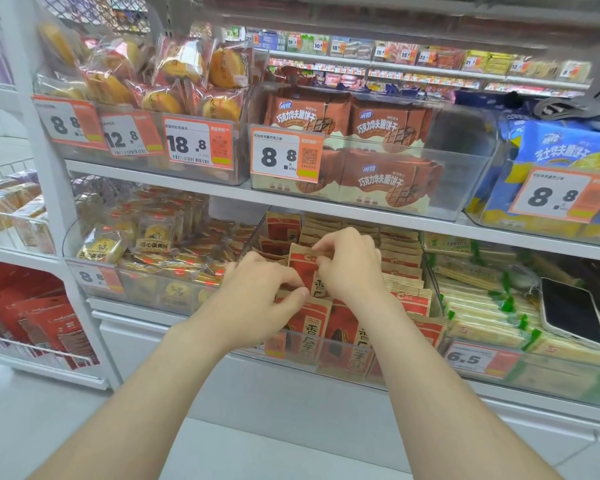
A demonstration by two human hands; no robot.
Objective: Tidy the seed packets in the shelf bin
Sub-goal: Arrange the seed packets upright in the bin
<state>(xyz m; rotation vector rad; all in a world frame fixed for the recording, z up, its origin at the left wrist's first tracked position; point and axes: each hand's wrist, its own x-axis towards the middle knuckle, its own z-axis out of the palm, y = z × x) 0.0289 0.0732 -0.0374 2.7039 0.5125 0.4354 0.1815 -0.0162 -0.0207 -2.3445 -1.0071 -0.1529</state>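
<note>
Pinching one red seed packet (303, 268) with left hand (257, 296) and right hand (352, 268), upright inside the clear shelf bin (343, 362), centre frame. Could knock the front rows (340, 327) askew if pushed down crooked. Cannot make out the packet's lower edge behind the fingers (291, 284), nor the shadowed rear rows (395, 237).

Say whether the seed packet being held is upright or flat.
Upright: the seed packet stands face-forward in the bin, right hand pinching its top, left hand its side.
</note>
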